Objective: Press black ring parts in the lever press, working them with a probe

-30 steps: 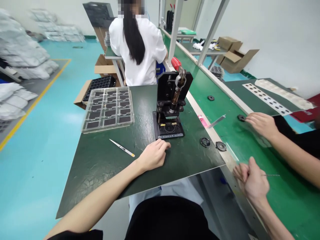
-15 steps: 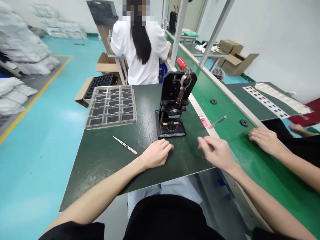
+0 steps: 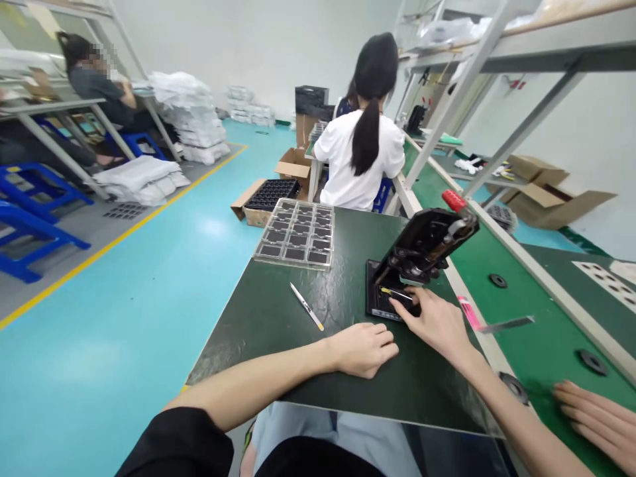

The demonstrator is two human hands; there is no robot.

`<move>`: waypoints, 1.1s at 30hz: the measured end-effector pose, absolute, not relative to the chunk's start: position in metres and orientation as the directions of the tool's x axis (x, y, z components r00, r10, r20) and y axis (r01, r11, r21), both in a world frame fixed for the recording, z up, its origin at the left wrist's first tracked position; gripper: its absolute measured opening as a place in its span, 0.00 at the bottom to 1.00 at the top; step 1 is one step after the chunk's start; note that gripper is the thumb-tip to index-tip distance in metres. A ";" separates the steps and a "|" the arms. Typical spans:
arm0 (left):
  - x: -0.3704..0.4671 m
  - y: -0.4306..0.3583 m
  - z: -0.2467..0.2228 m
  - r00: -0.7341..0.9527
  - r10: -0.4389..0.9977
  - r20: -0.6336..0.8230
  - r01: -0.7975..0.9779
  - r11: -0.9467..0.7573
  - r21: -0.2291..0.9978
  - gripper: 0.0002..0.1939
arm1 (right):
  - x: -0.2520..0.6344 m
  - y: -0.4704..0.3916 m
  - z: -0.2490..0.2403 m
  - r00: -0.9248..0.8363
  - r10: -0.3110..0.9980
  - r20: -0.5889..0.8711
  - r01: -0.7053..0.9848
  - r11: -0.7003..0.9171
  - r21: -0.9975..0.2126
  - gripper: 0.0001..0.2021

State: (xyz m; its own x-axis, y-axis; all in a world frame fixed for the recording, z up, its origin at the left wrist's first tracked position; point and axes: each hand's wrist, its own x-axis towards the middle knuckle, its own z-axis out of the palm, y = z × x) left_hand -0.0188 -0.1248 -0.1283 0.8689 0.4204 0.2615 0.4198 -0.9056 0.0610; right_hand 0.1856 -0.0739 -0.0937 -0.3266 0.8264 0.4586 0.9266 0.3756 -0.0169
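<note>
On the base of a black toggle press (image 3: pixel 422 248) with a red handle, my right hand (image 3: pixel 440 324) has its thumb and fingers bent around a small spot. Whatever lies between those fingertips is hidden by them. My left hand (image 3: pixel 365 349) rests on the dark green table (image 3: pixel 268 344) in front of the press, fingers curled in, with nothing seen in it. White tweezers (image 3: pixel 307 306) lie left of the press. Behind them sits a clear plastic tray (image 3: pixel 332 248) with dark flat pieces in its pockets.
A green conveyor belt (image 3: pixel 541 344) runs along the right side, carrying black rings (image 3: pixel 592 362). A strip with a pink end (image 3: pixel 470 313) lies at its rail. Another person's hand (image 3: pixel 599 417) is over the belt at right. A person in white (image 3: pixel 365 159) sits ahead.
My right hand has moved from beside the press onto its base. My left hand stays curled on the table. The view has swung left, and a black ring now shows near my right forearm.
</note>
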 end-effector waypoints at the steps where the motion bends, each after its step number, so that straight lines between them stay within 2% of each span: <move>1: -0.019 -0.125 -0.128 0.869 0.419 0.264 0.419 -0.906 0.060 0.04 | 0.187 -0.075 -0.092 -0.352 0.809 0.470 0.918 0.396 0.004 0.27; 5: -0.019 -0.123 -0.126 0.869 0.417 0.265 0.416 -0.907 0.063 0.04 | 0.202 -0.089 -0.082 -0.430 0.707 0.562 0.876 0.476 0.072 0.26; 8: -0.019 -0.122 -0.124 0.873 0.423 0.242 0.413 -0.906 0.094 0.05 | 0.231 -0.115 -0.073 -0.400 0.690 0.603 0.893 0.442 0.087 0.25; 13: -0.021 -0.115 -0.126 0.860 0.427 0.278 0.403 -0.904 0.143 0.10 | 0.313 -0.162 -0.065 -0.098 0.762 0.640 0.994 0.101 0.032 0.24; 17: -0.021 -0.108 -0.125 0.836 0.417 0.357 0.384 -0.909 0.162 0.12 | 0.398 -0.180 -0.069 0.155 0.730 0.666 0.981 -0.194 -0.016 0.35; 20: -0.019 -0.108 -0.121 0.824 0.420 0.381 0.392 -0.907 0.152 0.12 | 0.448 -0.179 -0.079 0.247 0.737 0.629 0.954 -0.299 -0.025 0.45; 22: -0.018 -0.109 -0.119 0.816 0.419 0.399 0.401 -0.906 0.131 0.12 | 0.466 -0.173 -0.087 0.288 0.769 0.571 0.947 -0.317 -0.051 0.48; 25: -0.019 -0.111 -0.117 0.797 0.417 0.438 0.424 -0.901 0.086 0.11 | 0.473 -0.163 -0.097 0.352 0.823 0.446 0.932 -0.352 -0.086 0.43; 29: -0.022 -0.114 -0.116 0.783 0.428 0.451 0.447 -0.892 0.072 0.10 | 0.464 -0.146 -0.103 0.392 0.853 0.346 0.918 -0.385 -0.092 0.25; 33: -0.021 -0.112 -0.115 0.776 0.447 0.446 0.452 -0.886 0.102 0.10 | 0.460 -0.115 -0.099 0.356 0.895 0.270 0.932 -0.362 -0.030 0.23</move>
State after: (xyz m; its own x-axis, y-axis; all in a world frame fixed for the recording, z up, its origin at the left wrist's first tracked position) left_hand -0.0208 -0.1124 -0.1145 0.7758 0.4465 0.4459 0.4517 -0.8864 0.1017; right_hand 0.4598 -0.1148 -0.0990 0.3563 0.8946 0.2697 0.9317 -0.3621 -0.0297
